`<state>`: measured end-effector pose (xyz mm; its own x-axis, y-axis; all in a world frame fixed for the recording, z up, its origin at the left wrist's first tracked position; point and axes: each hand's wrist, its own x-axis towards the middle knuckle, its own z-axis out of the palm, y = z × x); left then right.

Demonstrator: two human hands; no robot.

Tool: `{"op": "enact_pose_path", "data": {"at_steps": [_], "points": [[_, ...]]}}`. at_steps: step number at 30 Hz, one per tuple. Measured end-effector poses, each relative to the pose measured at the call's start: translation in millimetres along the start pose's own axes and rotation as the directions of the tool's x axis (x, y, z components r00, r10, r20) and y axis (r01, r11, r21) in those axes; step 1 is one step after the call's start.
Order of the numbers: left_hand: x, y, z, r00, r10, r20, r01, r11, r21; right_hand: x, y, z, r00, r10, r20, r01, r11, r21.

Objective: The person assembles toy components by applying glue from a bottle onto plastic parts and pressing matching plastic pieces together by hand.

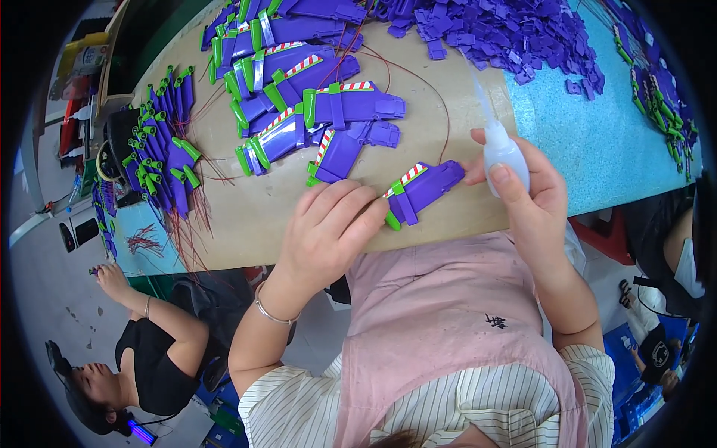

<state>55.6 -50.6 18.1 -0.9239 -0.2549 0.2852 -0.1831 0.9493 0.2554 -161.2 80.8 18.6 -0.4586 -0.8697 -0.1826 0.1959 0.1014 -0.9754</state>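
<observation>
In my right hand [526,179] is a white squeeze bottle [508,160] with a long thin nozzle pointing up and away from me. A fingertip of that hand reaches close to the right end of a purple toy wing [426,190], which has a green tip, a purple band and a red-and-white striped edge. My left hand [328,231] is closed at the wing's green end, with its fingertips partly hidden. Just beyond, several similar purple toy wings [358,106] lie overlapping, some with thin red wires.
A heap of small purple plastic pieces [508,33] covers the far right. Purple parts with green ends and red wires [160,149] are piled at the left, more [657,97] at the far right edge. A co-worker [160,343] sits at the left, holding a small part.
</observation>
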Motion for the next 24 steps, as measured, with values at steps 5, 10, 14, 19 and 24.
{"op": "enact_pose_path", "data": {"at_steps": [5, 10, 14, 19, 24], "points": [[3.3, 7.7, -1.8, 0.997, -0.077, 0.018, 0.079, 0.991, -0.109, -7.3, -0.7, -34.2, 0.997, -0.055, -0.046, 0.050, 0.993, -0.104], [18.7, 31.5, 7.0, 0.968, -0.239, -0.082, 0.217, 0.952, -0.216, -18.1, 0.1, -49.0, 0.999, 0.002, -0.053, -0.002, 1.000, -0.006], [28.7, 38.3, 14.4, 0.952, -0.267, -0.149, 0.219, 0.936, -0.276, -24.6, -2.4, -48.9, 0.999, 0.037, -0.036, -0.036, 0.999, 0.034], [43.6, 39.8, 13.8, 0.927, -0.306, -0.215, 0.226, 0.916, -0.330, -28.4, -6.6, -43.6, 0.996, 0.066, 0.066, -0.075, 0.986, 0.148], [56.4, 34.8, 4.4, 0.899, -0.315, -0.303, 0.227, 0.929, -0.291, -30.7, -9.5, -39.1, 0.992, 0.079, 0.094, -0.092, 0.986, 0.137]]}}
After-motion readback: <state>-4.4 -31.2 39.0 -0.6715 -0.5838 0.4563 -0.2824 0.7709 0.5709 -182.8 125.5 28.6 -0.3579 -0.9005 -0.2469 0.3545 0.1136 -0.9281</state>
